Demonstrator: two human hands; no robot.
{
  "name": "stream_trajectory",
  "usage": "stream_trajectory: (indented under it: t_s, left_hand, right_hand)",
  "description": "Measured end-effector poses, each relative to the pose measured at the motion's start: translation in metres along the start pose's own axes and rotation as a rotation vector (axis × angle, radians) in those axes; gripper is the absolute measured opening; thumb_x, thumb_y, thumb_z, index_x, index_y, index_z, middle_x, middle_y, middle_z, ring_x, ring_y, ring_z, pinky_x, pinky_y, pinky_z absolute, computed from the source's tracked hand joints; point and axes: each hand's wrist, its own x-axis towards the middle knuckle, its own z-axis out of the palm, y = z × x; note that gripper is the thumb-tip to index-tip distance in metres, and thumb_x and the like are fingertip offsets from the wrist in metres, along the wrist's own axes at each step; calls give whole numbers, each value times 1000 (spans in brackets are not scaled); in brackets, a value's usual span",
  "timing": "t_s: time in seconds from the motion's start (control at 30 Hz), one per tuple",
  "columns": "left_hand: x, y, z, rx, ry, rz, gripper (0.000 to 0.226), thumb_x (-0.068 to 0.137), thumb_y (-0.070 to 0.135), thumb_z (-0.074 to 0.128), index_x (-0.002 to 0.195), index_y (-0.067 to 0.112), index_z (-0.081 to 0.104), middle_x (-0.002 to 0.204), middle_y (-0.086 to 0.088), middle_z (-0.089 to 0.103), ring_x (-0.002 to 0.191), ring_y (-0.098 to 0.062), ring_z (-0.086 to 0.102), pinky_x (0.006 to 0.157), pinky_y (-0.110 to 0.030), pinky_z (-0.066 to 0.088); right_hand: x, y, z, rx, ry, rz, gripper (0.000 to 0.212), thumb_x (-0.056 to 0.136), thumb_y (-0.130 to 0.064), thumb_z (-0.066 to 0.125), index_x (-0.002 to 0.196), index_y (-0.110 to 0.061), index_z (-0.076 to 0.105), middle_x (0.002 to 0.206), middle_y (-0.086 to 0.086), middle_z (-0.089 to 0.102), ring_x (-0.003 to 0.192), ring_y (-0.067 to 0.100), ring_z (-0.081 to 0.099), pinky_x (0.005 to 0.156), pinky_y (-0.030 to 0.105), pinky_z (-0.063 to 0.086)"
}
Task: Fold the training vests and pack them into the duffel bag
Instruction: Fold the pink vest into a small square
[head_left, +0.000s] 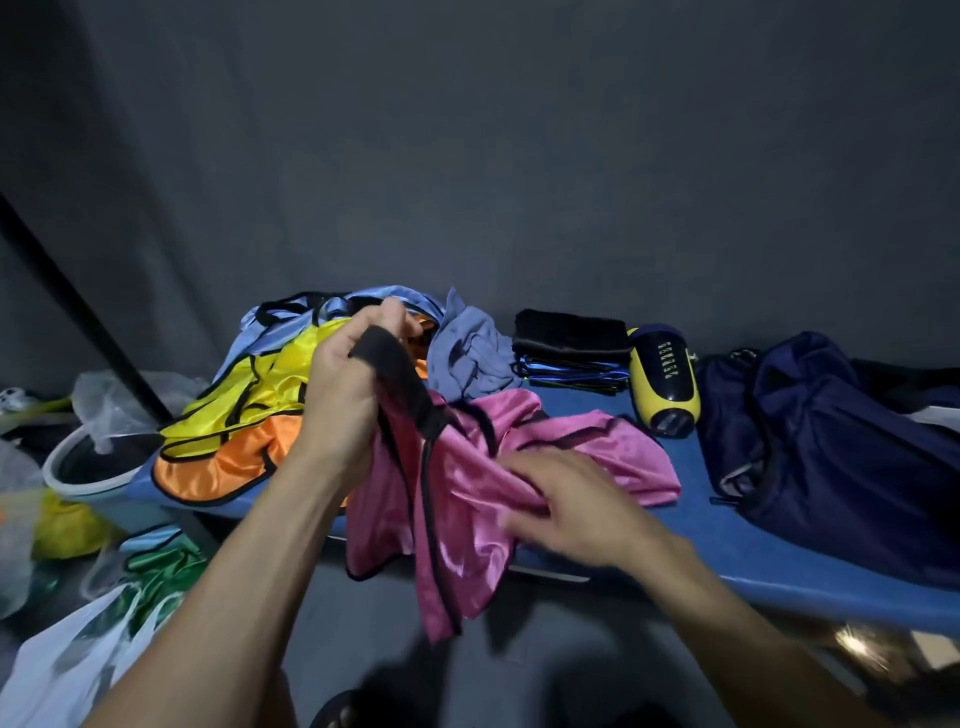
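On a blue table (753, 561) against a dark grey wall, a person sorts bright training vests, seen from a camera on their head. Largest on the table is a navy duffel bag (841, 457) at the right end, slumped; whether anything is packed inside cannot be told. At the left end lies a loose heap of unfolded vests (249, 410) in yellow, orange and light blue, all edged in black. In the middle, nearest the person, a pink vest (467, 499) is crumpled, partly on the table and partly hanging over its near edge. Behind it lies a rumpled grey-blue cloth (472, 353), and beside that a neat stack of folded dark items (571, 348), some with blue edging, probably vests already folded. Between the stack and the bag lies a small yellow and black ball-shaped object (665, 379).

The left hand (348, 384) is raised above the table, fingers curled round the pink vest's black strap. The right hand (566, 499) is blurred; it rests on or gathers the pink fabric lower down, and its grip cannot be made out.

Beside the table, at the left, stand a white bucket (72, 467) and plastic bags (67, 665), one showing green vests.

Judging from this, the job is in its early part: one stack seems folded, the pink vest is only being straightened, the heap waits, and packing looks not yet begun.
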Motion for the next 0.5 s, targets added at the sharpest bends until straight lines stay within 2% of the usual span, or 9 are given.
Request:
stream_trajectory:
  t_s: [0.03, 0.07, 0.13, 0.2, 0.27, 0.3, 0.37, 0.43, 0.5]
  left_hand:
    - [3, -4, -1, 117, 63, 14, 21, 97, 29, 67, 78, 20, 65, 64, 12, 59, 58, -9, 54, 54, -20, 41]
    - [8, -10, -5, 273, 104, 28, 16, 97, 15, 66, 81, 20, 66, 71, 13, 64, 65, -7, 60, 60, -18, 45]
    - [15, -21, -19, 637, 6, 7, 15, 91, 10, 72, 98, 23, 67, 83, 9, 63, 76, -12, 58, 69, -26, 46]
    - [15, -28, -34, 973, -270, -84, 50, 83, 21, 82, 127, 30, 60, 109, 3, 59, 102, -17, 53, 88, -35, 46]
    - [7, -24, -40, 1120, -559, -158, 87, 79, 26, 86, 151, 36, 39, 140, 4, 44, 131, -18, 35, 112, -36, 33]
    - [2, -21, -38, 1119, -657, -133, 96, 78, 28, 88, 155, 38, 32, 147, 8, 37, 137, -15, 28, 117, -35, 27]
    - [-5, -16, -32, 1024, -666, 18, 90, 76, 34, 88, 151, 41, 38, 145, 12, 40, 137, -10, 33, 119, -35, 29]
    - [-10, -13, -26, 812, -509, 171, 54, 79, 31, 81, 128, 32, 58, 122, 9, 56, 116, -13, 54, 102, -45, 48]
    - [-18, -8, -16, 629, -439, 196, 26, 85, 28, 77, 106, 21, 64, 97, -2, 64, 90, -26, 62, 79, -53, 53]
  right_hand:
    - [4, -2, 0, 67, 67, 32, 27, 87, -23, 69, 112, -34, 69, 100, -16, 71, 91, 12, 65, 84, 40, 55]
    - [9, -2, -5, 209, 108, 114, 22, 90, -11, 64, 97, -29, 74, 87, -13, 73, 80, 16, 67, 78, 42, 57]
    - [16, -7, -21, 574, 242, 273, 31, 96, -7, 59, 81, -25, 78, 78, -6, 75, 70, 21, 67, 71, 38, 55]
    - [19, -14, -39, 975, 408, 390, 30, 94, -5, 57, 75, -15, 78, 74, 5, 73, 66, 20, 66, 70, 35, 49]
    - [21, -22, -53, 1415, 430, 449, 19, 86, -9, 60, 76, -10, 76, 76, 12, 72, 67, 24, 68, 74, 36, 53]
    - [21, -27, -60, 1581, 415, 465, 17, 84, -12, 61, 76, -8, 75, 76, 12, 72, 67, 24, 68, 74, 35, 57]
    - [22, -31, -69, 1752, 426, 457, 32, 91, -15, 55, 68, -10, 77, 71, 9, 71, 63, 21, 68, 67, 29, 60]
    - [23, -37, -77, 1787, 484, 407, 48, 100, -16, 47, 62, -13, 77, 69, 7, 71, 62, 20, 69, 66, 29, 60]
    - [24, -42, -82, 1784, 496, 350, 50, 102, -16, 46, 65, -12, 78, 73, 7, 72, 65, 20, 70, 69, 31, 61]
